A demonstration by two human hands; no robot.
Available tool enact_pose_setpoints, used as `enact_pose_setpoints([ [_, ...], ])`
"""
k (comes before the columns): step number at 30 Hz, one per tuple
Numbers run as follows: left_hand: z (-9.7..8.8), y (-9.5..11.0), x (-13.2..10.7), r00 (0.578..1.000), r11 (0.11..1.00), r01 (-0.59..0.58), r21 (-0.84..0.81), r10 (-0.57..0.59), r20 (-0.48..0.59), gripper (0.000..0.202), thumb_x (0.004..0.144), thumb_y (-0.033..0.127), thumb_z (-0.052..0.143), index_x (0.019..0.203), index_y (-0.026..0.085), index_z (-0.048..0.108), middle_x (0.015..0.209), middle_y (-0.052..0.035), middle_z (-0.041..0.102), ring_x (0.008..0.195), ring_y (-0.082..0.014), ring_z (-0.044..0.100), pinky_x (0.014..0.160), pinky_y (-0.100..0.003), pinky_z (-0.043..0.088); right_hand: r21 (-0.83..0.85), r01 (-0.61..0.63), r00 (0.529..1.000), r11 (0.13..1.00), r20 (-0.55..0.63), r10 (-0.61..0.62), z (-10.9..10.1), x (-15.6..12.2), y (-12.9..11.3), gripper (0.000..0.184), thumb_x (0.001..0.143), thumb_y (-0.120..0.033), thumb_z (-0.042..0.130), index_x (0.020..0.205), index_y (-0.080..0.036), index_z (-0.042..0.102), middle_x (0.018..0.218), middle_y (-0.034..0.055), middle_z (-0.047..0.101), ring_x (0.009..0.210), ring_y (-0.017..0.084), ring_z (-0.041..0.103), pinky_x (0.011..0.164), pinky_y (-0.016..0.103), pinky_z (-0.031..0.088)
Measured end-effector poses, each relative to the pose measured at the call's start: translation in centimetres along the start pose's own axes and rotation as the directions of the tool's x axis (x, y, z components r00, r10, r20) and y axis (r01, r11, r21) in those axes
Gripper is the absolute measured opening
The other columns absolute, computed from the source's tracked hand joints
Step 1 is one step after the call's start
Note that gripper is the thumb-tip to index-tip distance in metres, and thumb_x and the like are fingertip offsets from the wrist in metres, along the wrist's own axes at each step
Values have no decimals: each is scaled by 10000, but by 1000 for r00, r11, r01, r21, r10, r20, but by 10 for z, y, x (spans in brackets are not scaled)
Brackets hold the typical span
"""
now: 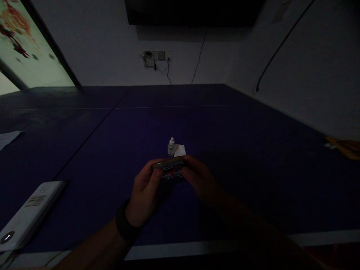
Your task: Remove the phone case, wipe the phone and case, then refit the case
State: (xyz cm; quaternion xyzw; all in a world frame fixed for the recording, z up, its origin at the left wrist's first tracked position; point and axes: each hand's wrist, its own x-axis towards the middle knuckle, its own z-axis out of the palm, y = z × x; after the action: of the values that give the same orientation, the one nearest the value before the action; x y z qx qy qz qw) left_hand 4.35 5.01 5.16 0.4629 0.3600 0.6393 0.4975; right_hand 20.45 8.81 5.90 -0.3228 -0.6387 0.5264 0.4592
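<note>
Case (169, 169), small, flat and dark with a flash of red on its face, is held up over the worktop (225, 123) between both hands, its long axis running side to side across the view. Left hand (144, 193) has a closed grip on the left end, thumb pressed over the near edge, with a black wristband (125, 222) just below. Right hand (199, 178), deep in shadow, closes on the other end, its fingers lapping over the top. The case sits about midway between them, neither hand nearer. Just beyond it stands a small bottle (171, 147) with a white cap, a scrap of white paper (180, 151) right beside it. Out to the left lies a white power bank (30, 213), and further up a sheet of paper (8, 138) pokes in. Over at the right edge sits something yellow (343, 147).
</note>
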Motion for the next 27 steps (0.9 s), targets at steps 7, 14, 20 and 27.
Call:
enact_pose_setpoints([
  [7,-5,1,-2,981,960,-165,227,137,135,260,965,363,588,1143,223,714,1095,-49,756,978,-172,692,867,-271,530,-104,114,993,988,3,-114,-1,-2,-1,236,932,-459,590,962,-232,647,834,2,681,766,160,630,664,268,480],
  [14,-8,-1,-4,965,934,-238,267,196,173,231,986,283,560,1141,276,730,1146,-19,759,999,-145,714,855,-235,544,-207,233,971,950,-1,-239,3,-5,4,361,979,-545,495,877,-223,620,782,0,657,707,143,615,628,263,475],
  [20,-7,1,-6,966,934,-240,266,204,157,234,975,308,577,1138,280,743,1175,-28,750,1054,-174,698,926,-281,529,-203,272,956,940,-53,-288,6,-8,3,384,971,-560,510,862,-219,650,734,-5,659,658,137,613,592,252,472],
  [27,-2,-11,2,963,988,70,137,-102,251,462,836,369,759,1267,246,648,1250,-79,701,1110,-222,661,954,-331,511,246,68,899,967,-435,48,0,7,3,354,857,-554,673,809,-204,658,696,-23,647,584,124,579,522,234,459],
])
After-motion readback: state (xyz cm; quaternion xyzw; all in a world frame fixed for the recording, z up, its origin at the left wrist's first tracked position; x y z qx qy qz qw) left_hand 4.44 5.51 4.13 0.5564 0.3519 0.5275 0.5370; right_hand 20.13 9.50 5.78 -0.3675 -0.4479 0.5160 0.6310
